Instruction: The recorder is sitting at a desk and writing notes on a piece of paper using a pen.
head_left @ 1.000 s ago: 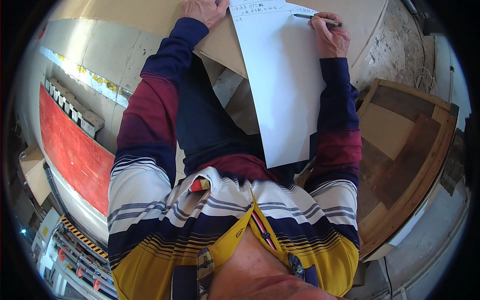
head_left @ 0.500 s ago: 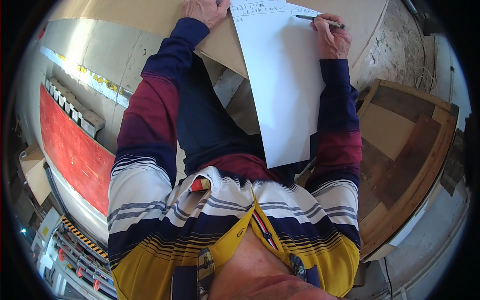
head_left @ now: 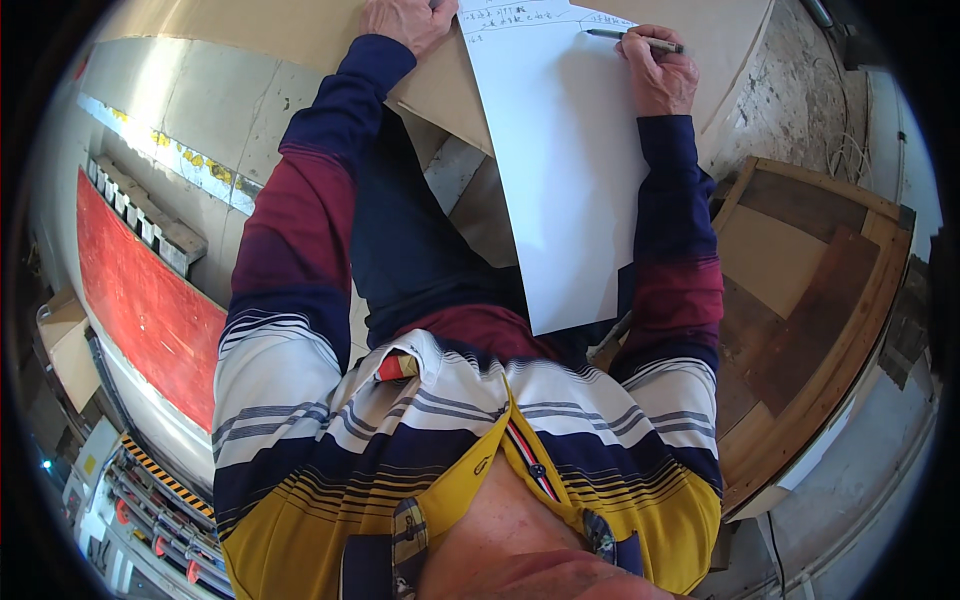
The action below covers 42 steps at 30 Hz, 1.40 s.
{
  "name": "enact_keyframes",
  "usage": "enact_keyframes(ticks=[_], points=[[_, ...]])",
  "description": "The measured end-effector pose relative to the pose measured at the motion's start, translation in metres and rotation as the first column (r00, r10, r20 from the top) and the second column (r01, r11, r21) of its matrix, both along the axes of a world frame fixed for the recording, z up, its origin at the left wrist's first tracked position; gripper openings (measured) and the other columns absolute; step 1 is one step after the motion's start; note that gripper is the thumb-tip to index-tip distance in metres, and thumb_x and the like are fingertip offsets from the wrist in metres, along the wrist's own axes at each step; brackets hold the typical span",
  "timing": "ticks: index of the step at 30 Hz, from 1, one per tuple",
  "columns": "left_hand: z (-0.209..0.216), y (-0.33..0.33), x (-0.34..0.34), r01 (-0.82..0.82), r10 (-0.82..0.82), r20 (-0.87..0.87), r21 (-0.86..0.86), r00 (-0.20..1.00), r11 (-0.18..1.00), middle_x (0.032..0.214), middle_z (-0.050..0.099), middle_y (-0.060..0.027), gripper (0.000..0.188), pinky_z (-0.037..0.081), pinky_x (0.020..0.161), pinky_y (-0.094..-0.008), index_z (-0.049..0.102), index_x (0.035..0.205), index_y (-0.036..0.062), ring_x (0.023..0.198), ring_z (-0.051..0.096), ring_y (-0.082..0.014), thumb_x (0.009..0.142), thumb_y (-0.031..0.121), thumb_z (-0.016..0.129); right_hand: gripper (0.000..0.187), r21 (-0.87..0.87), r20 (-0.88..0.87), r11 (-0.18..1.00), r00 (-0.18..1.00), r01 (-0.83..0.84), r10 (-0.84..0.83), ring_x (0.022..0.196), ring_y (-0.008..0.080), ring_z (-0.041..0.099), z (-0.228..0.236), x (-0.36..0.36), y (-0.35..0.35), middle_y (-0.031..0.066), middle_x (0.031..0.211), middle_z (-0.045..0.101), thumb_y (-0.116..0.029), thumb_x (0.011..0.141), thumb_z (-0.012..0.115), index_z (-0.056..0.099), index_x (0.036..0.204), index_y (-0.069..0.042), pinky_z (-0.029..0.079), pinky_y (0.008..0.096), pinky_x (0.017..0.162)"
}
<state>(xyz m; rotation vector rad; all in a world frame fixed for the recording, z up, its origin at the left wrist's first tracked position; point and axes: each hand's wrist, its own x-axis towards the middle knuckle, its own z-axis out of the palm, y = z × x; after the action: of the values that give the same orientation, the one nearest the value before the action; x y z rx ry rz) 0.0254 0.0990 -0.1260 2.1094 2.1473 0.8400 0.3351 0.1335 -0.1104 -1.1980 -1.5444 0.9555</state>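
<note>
A long white sheet of paper (head_left: pixel 560 180) lies on the brown tabletop (head_left: pixel 445 100) and hangs over its near edge towards my lap. Handwritten lines run across its far end. My right hand (head_left: pixel 664 78) is closed round a pen (head_left: pixel 652 42), whose dark tip points left at the sheet, near the writing. To the left of the paper, my left hand (head_left: pixel 408 26) rests on the tabletop with curled fingers. The top edge of the picture cuts part of it off. A small dark bit shows at its fingers, too little to name.
On the right stands a wooden frame with brown panels (head_left: pixel 800 300). To the left are a red board (head_left: pixel 145 290) and a grey notched block (head_left: pixel 150 215). Metal machinery with red parts (head_left: pixel 150 530) fills the lower left. Loose cables (head_left: pixel 850 150) lie at the far right.
The pen and my right hand have shifted very slightly left. The whole view has moved a little with them. My left hand keeps its place beside the sheet.
</note>
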Motion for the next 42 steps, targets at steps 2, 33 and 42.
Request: enact_keyframes(ticks=[2,33,42], points=[[-0.004,-0.001,-0.002,0.029,-0.029,-0.001,0.057,1.000,0.998,0.063,0.061,-0.0181,0.032,0.047,0.074,-0.0525,0.058,0.070,0.0033,0.058,0.061,-0.0362,0.090,0.029,0.055,0.020,-0.021,-0.015,0.999,1.000,0.025,-0.025,0.079,0.0136,0.066,-0.003,0.001,0.001,0.0077,0.081,0.070,-0.016,0.083,0.065,0.064,0.096,-0.001,0.051,0.0225,0.076],[0.006,-0.004,0.004,0.016,-0.017,0.010,0.059,1.000,0.998,0.059,0.059,-0.0163,0.031,0.044,0.066,-0.0483,0.056,0.066,0.0054,0.053,0.059,-0.0349,0.088,0.027,0.058,0.015,0.023,-0.107,1.000,0.994,0.007,-0.005,0.076,0.0122,0.064,-0.007,0.003,0.003,0.0048,0.079,0.067,-0.011,0.082,0.063,0.064,0.092,0.000,0.051,0.0225,0.074],[0.004,-0.001,0.003,0.045,-0.043,-0.018,0.091,0.999,0.995,0.057,0.058,-0.0160,0.032,0.043,0.066,-0.0477,0.054,0.063,0.0055,0.051,0.057,-0.0338,0.088,0.026,0.058,0.015,0.004,-0.148,1.000,0.989,0.022,-0.021,0.074,0.0116,0.063,-0.003,0.013,0.008,0.0052,0.077,0.067,-0.011,0.084,0.062,0.064,0.094,0.001,0.050,0.0218,0.075]])
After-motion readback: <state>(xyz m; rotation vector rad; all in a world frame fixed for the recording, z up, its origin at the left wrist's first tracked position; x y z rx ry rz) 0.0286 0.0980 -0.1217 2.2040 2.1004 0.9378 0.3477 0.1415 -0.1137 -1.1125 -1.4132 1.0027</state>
